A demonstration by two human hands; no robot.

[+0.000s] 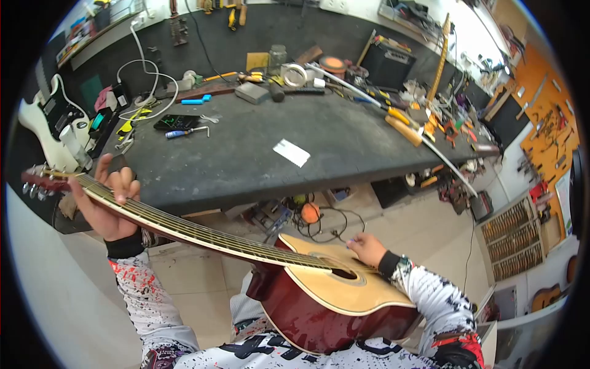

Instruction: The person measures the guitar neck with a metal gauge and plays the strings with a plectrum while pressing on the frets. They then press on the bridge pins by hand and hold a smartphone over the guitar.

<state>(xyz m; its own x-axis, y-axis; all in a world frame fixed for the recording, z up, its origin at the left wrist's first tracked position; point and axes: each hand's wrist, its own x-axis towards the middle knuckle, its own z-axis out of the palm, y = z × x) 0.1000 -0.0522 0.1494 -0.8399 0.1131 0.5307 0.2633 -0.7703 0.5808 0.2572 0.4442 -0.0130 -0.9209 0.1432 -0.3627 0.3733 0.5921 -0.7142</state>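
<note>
An acoustic guitar (313, 289) with a pale top and dark red sides rests on the person's lap. Its neck runs up to the left, ending in a headstock (46, 179) with metal tuners. My left hand (109, 200) is wrapped around the neck near the headstock, thumb on the near side, some fingertips on the strings and others lifted. Beside the sound hole (344, 273), my right hand (370, 251) is closed in a pinch above the strings. Whatever small thing its fingertips may hold is too tiny to make out.
A dark workbench (233, 154) stands ahead, bearing a white paper piece (291, 153), a phone (176, 122), a screwdriver (184, 132) and a tape roll (294, 75). At left is a white electric guitar body (46, 123); an amplifier (387, 64) sits at the back.
</note>
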